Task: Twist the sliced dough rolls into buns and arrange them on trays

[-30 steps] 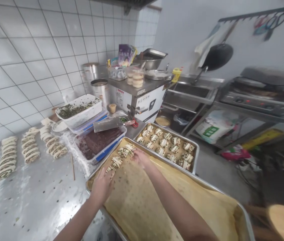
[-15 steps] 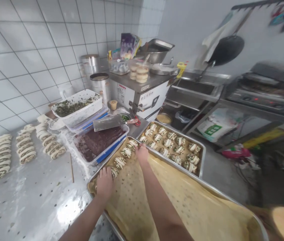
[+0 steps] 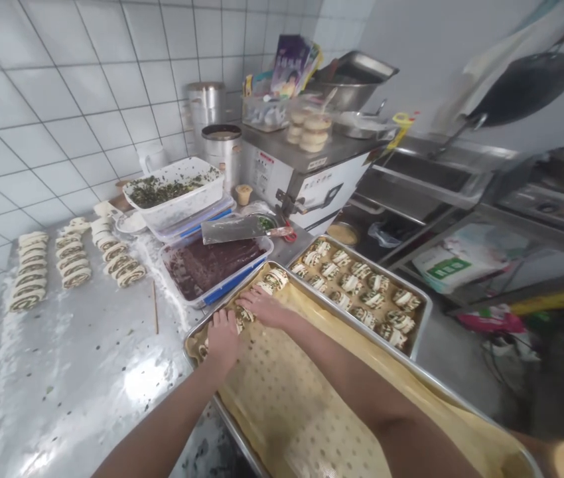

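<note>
Moved: right hand point(image 3: 268, 309) now flat, nearer left hand point(image 3: 223, 342). Right lies open on dough spirals point(image 3: 275, 280) in the baking tray point(image 3: 342, 317); left's grip cannot be told.

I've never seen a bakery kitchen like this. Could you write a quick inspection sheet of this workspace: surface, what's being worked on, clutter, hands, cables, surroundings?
Surface: steel table, dusted with flour.
Job's things: green-filled dough spirals on a perforated liner in a metal baking tray; a second tray of spirals alongside.
Clutter: cleaver lying across a box of dark paste; box of chopped greens; rows of dough rolls on the table.
Hands: bare left hand and right hand, both resting on the spirals.
Cables: cords on the floor, right.
Surroundings: white tiled wall, steel sink, hanging wok.
</note>
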Available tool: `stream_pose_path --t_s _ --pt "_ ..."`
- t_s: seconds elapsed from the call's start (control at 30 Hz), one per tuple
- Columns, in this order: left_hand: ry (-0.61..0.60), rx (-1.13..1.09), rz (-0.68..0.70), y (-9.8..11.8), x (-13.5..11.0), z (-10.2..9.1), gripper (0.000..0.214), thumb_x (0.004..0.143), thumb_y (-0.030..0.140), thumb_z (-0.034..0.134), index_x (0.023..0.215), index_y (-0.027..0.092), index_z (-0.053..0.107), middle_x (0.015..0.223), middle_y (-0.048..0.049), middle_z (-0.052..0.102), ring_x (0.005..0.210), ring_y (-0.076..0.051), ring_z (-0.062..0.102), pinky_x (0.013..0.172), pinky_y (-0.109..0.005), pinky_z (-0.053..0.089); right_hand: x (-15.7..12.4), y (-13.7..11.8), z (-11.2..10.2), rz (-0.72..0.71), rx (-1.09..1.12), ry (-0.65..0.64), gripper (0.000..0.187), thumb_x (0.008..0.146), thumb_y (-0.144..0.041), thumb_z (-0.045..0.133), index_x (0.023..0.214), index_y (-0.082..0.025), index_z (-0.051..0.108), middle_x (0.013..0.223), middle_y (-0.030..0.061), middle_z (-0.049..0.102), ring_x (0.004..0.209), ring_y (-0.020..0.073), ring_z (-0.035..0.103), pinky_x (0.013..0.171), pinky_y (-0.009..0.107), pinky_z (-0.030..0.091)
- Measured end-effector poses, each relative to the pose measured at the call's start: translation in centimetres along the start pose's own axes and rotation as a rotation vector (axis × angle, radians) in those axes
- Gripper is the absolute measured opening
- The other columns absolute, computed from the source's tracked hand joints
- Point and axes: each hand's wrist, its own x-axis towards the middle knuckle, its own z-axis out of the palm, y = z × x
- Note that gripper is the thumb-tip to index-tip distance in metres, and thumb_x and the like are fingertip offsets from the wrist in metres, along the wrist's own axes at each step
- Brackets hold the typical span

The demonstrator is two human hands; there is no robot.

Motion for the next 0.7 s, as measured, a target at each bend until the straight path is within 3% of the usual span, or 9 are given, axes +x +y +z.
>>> stream_pose_path --t_s 0.13,0.27,0.4,0.6,0.7 --pt "0.005 0.035 0.013 -0.4 -0.8 0.1 0.044 0.080 0.028 0.049 0.120 0.010 0.045 0.119 -0.0172 0.048 0.109 -0.029 0.042 0.086 -0.042 0.038 1.0 -0.1 0.3 -0.025 0.035 0.002 0.048 0.064 -0.009 0.055 0.112 -0.014 0.049 0.109 0.0117 0.054 0.107 0.0222 0.047 0.105 0.045 0.012" --pt "-0.008 0.024 0.036 -1.0 -1.8 0.5 0.052 0.080 0.032 0.049 0.126 0.009 0.041 0.125 -0.0199 0.045 0.113 -0.032 0.040 0.089 -0.047 0.035 0.0 0.0 0.0 -0.015 0.100 0.010 0.062 0.064 -0.010 0.058 0.123 -0.017 0.042 0.121 0.0117 0.048 0.115 0.0216 0.041 0.106 0.044 0.009" --pt "0.031 -0.036 0.084 -1.2 -2.7 0.3 0.062 0.076 0.033 0.055 0.131 0.012 0.035 0.131 -0.0191 0.039 0.118 -0.032 0.036 0.095 -0.049 0.030 -1.1 2.1 -1.5 0.090 0.115 0.041 0.072 0.063 -0.011 0.058 0.130 -0.021 0.036 0.128 0.0105 0.044 0.120 0.0226 0.037 0.106 0.046 0.005" --pt "0.097 -0.222 0.153 -1.9 -4.0 -3.0 0.059 0.073 0.030 0.058 0.127 0.018 0.039 0.134 -0.0150 0.036 0.122 -0.032 0.032 0.101 -0.050 0.025 -1.3 4.6 -2.0 0.126 0.073 -0.004 0.061 0.062 -0.008 0.054 0.122 -0.019 0.048 0.122 0.0135 0.051 0.116 0.0251 0.042 0.105 0.048 0.011" --pt "0.236 -0.416 0.074 -5.8 -2.5 -4.9 0.049 0.077 0.025 0.050 0.125 0.018 0.040 0.133 -0.0128 0.037 0.122 -0.026 0.034 0.102 -0.045 0.028 -0.6 5.0 -2.1 0.121 0.089 0.024 0.055 0.063 -0.014 0.059 0.116 -0.023 0.054 0.120 0.0124 0.053 0.114 0.0264 0.046 0.104 0.049 0.016"
